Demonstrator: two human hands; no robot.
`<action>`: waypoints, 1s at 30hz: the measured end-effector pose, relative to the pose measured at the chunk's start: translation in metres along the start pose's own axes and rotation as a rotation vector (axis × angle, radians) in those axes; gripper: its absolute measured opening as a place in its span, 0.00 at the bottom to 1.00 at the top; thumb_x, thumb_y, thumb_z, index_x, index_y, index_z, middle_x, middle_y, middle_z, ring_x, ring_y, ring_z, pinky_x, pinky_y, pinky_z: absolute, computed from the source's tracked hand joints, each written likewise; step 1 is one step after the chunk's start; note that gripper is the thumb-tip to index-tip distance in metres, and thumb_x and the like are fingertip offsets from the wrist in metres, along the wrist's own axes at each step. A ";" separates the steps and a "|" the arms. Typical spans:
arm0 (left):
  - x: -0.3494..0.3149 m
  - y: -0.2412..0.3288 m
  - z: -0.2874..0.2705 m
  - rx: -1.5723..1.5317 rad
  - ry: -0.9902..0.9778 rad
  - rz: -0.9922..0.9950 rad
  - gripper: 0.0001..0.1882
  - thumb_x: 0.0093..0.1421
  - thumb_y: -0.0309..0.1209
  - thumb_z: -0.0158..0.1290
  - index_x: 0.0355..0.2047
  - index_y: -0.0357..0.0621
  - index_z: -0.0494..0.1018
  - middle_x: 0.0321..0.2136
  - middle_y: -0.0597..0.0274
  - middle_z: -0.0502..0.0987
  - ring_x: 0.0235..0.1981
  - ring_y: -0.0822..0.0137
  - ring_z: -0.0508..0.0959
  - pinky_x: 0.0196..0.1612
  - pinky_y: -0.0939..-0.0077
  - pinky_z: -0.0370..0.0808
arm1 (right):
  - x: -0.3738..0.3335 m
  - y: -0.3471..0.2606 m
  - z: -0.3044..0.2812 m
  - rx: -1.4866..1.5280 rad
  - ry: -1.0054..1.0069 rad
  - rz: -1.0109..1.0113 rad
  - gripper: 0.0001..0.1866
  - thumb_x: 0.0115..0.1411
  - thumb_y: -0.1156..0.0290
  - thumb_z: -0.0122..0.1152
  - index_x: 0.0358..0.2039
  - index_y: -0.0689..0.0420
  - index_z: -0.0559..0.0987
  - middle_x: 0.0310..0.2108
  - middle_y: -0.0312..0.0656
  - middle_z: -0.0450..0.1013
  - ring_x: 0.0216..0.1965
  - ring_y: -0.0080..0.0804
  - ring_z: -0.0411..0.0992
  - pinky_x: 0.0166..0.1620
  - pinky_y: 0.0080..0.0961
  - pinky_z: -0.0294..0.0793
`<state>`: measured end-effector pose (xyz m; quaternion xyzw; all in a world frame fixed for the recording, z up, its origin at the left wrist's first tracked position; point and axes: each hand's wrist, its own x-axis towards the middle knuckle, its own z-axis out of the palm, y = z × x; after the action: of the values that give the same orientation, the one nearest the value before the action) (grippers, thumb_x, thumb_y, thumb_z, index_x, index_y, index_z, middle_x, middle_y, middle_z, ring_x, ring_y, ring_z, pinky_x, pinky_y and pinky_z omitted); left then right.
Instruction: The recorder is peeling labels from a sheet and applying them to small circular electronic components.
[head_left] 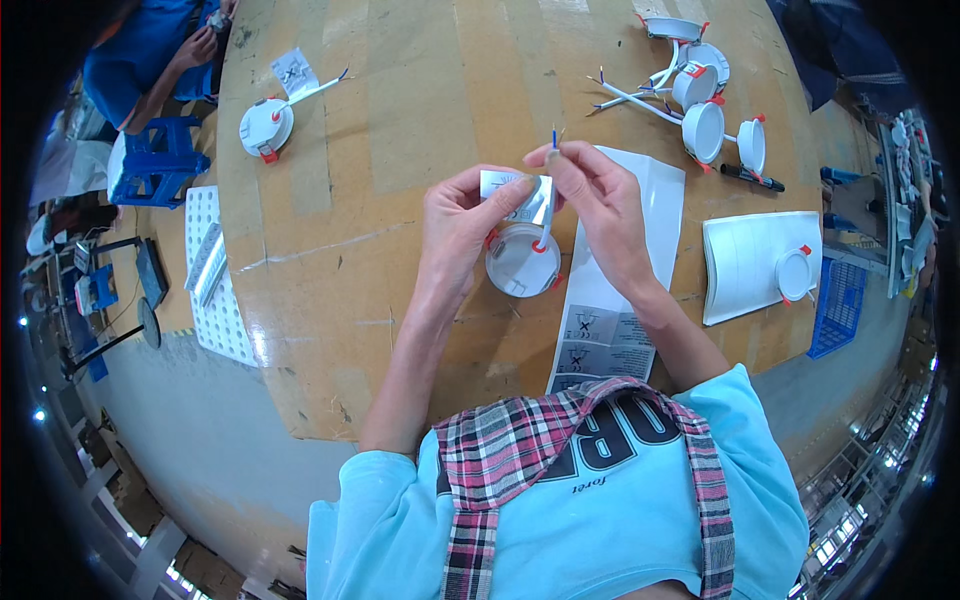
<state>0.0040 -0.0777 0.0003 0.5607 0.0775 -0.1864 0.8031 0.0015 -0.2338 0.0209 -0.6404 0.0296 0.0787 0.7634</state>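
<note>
In front of me, a round white downlight (522,265) with red-tipped spring clips rests on the table below my hands. My left hand (458,225) is closed, thumb and fingers pinching a silver printed label (530,208) beside the lamp's white cable (544,238). The label appears to lie against or around the cable; my fingers hide how far it is stuck. Near the cable's upper end, my right hand (610,215) pinches it, and thin coloured wire ends stick up above the fingertips. Under my right wrist lies a long label backing sheet (655,195), with several silver labels at its near end.
A labelled downlight (266,127) lies far left; several more downlights (703,130) cluster far right, near a black marker (752,178). One small lamp (795,274) sits on a white paper pad (735,260). Beyond the left edge are a blue stool (160,165) and another person's arm (165,80).
</note>
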 end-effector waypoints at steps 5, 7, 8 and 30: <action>0.000 -0.007 0.004 0.051 0.077 0.066 0.08 0.57 0.30 0.59 0.32 0.38 0.77 0.26 0.65 0.79 0.28 0.77 0.77 0.31 0.82 0.73 | -0.001 0.005 0.000 -0.088 0.026 -0.038 0.09 0.63 0.71 0.55 0.39 0.64 0.76 0.28 0.35 0.73 0.30 0.15 0.70 0.33 0.16 0.72; 0.000 -0.008 0.003 -0.034 0.065 0.026 0.08 0.58 0.31 0.58 0.32 0.38 0.77 0.27 0.65 0.79 0.28 0.78 0.77 0.31 0.82 0.73 | -0.001 0.003 -0.001 -0.137 0.036 -0.047 0.09 0.63 0.72 0.55 0.38 0.64 0.77 0.29 0.35 0.74 0.31 0.16 0.71 0.33 0.17 0.73; 0.000 -0.009 0.001 -0.122 0.052 -0.021 0.08 0.58 0.31 0.57 0.32 0.38 0.77 0.27 0.65 0.79 0.28 0.78 0.77 0.31 0.82 0.73 | -0.002 0.004 0.000 -0.134 0.029 -0.049 0.09 0.63 0.72 0.55 0.38 0.64 0.77 0.29 0.35 0.74 0.31 0.16 0.71 0.33 0.17 0.73; -0.011 0.001 -0.001 0.084 0.035 0.152 0.18 0.60 0.27 0.55 0.50 0.37 0.69 0.27 0.67 0.78 0.29 0.80 0.75 0.31 0.86 0.71 | -0.005 0.000 0.003 -0.152 -0.024 0.058 0.07 0.60 0.72 0.59 0.31 0.62 0.75 0.23 0.31 0.71 0.27 0.13 0.67 0.31 0.12 0.66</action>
<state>-0.0058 -0.0739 0.0050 0.6014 0.0410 -0.1183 0.7891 -0.0031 -0.2313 0.0218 -0.6946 0.0328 0.1104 0.7101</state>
